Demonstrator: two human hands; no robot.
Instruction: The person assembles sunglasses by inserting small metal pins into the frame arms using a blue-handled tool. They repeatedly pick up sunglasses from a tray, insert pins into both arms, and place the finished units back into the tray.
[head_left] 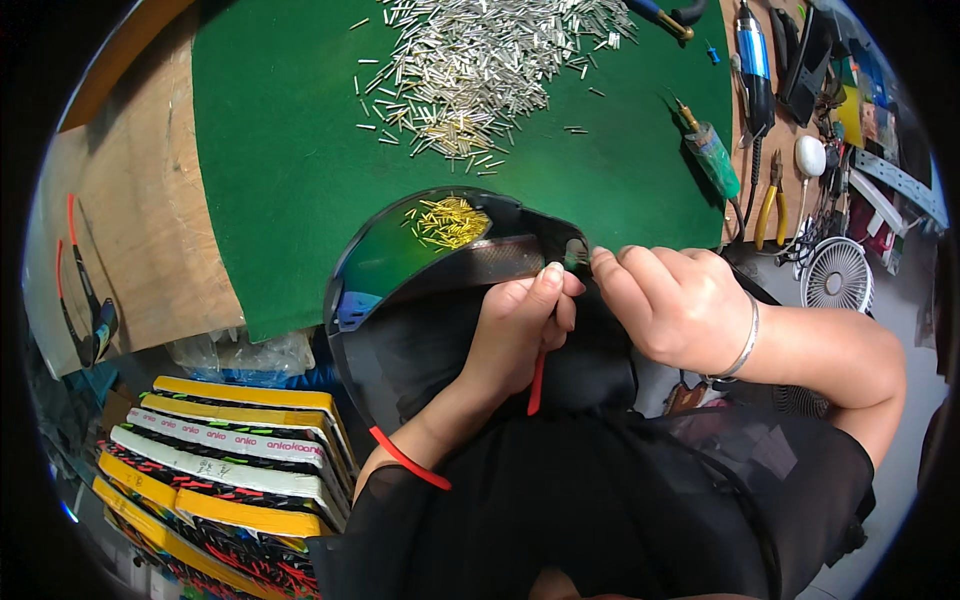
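A large pair of wraparound sunglasses (375,262) with a dark frame and red temple tips rests above my lap at the mat's front edge. Thumb and fingers of my left hand (520,325) are closed on its frame near the right hinge. At that same hinge, the fingertips of my right hand (685,305) pinch together; anything small between them is hidden. Gold-coloured pins (445,222) show in the lens; whether reflected or seen through it, I cannot tell. Beyond lies a heap of small silver metal pins (480,75) on a green mat (270,170).
At right lie a green-handled pen-like tool (712,160), a blue and black corded tool (754,70), yellow-handled pliers (771,205) and a white fan (837,275). Another pair of glasses (92,290) sits at left. Yellow and white boxes (230,450) of red-tipped pieces stand lower left.
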